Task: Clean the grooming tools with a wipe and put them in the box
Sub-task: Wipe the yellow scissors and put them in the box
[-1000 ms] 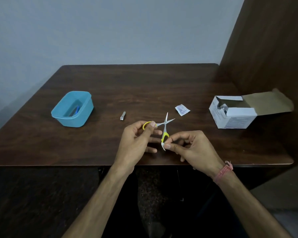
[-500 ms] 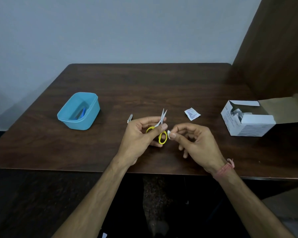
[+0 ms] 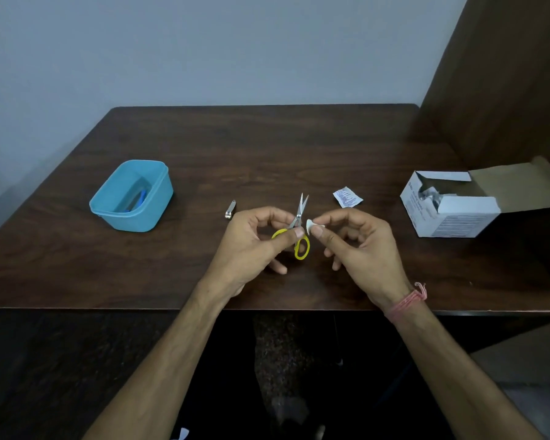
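While the yellow-handled scissors (image 3: 296, 231) are gripped by the left hand (image 3: 254, 246) and the folded wipe (image 3: 309, 226) is pinched by the right hand (image 3: 359, 246), fingers could be nicked by the parted blades.

table (image 3: 267, 147): carries everything
tub (image 3: 159, 203): far left, tool inside
nail clipper (image 3: 230, 209): between tub and hands
scissors (image 3: 296, 230): centre, in left hand (image 3: 251, 246)
wipe (image 3: 309, 227): pinched by right hand (image 3: 359, 246), just beside scissors
sachet (image 3: 347, 197): behind right hand
carton (image 3: 448, 208): far right
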Demonstrator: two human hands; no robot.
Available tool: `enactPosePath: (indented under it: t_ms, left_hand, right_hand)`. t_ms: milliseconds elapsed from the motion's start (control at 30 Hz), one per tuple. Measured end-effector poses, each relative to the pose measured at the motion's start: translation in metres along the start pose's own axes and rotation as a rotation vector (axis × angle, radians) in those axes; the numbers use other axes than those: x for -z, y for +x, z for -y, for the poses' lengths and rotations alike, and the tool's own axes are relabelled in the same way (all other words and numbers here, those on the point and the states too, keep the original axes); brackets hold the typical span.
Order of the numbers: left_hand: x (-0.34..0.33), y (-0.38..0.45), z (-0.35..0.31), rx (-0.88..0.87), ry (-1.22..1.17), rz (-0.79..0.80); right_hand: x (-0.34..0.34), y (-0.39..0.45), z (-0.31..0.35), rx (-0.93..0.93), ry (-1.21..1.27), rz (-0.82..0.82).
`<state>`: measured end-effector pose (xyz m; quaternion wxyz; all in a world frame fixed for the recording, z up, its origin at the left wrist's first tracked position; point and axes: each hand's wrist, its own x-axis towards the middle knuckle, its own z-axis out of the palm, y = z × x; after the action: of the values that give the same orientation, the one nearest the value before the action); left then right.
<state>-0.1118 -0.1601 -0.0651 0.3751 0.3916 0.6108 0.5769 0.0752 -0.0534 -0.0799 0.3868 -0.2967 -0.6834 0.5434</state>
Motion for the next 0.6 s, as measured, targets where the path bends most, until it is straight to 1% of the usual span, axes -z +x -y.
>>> enactPosePath:
  t_ms: [133,333,533,600]
  left_hand:
    - [0.0009,0.0000,-0.0019,0.022,0.082,0.048]
    - [0.0012,-0.0002,-0.0006,0.000,0.153,0.132]
    - [-0.0026,0.0018,-0.0015,0.042,0.145,0.097]
    - [-0.0025,0.0023,-0.0017,0.041,0.103,0.069]
  right_hand:
    - [0.0004,-0.0008,0.0018,-0.007,0.037,0.007]
    - [-0.0021,-0.0011,0.0002,-0.024,-0.078,0.085]
    - [-0.0018,-0.0007,-0.0010,-0.024,-0.082,0.106]
    - [-0.0028,-0.0004,-0.0016,-0.027,-0.072,0.091]
